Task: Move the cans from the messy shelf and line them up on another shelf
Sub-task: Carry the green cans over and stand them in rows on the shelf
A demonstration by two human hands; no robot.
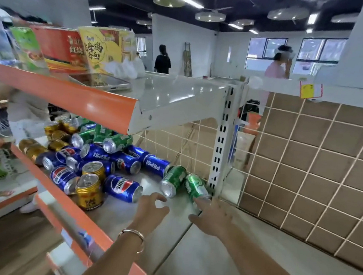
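two green cans lie on their sides at the right end of the messy shelf (118,217), apart from the rest: the left green can (172,180) and, just beside it, the right green can (195,188), close against the white upright post (222,141). the right hand (212,219) reaches at the right green can with fingers stretched nearly straight, tips at the can's near end; it grips nothing, and blur hides whether they touch. the left hand (151,208), a bangle (134,235) on its wrist, hovers just before the left green can, thumb and fingers spread in a loose curve around nothing. further left a heap of cans (98,155), blue pepsi, green and gold, lies jumbled, with a couple of gold cans (88,192) upright at the front. right of the post runs a neighbouring shelf (253,257), backed by a wire grid (306,173) over brown panel. on the upper shelf (176,96) stand instant noodle packs (104,48) and a flat device (105,82).
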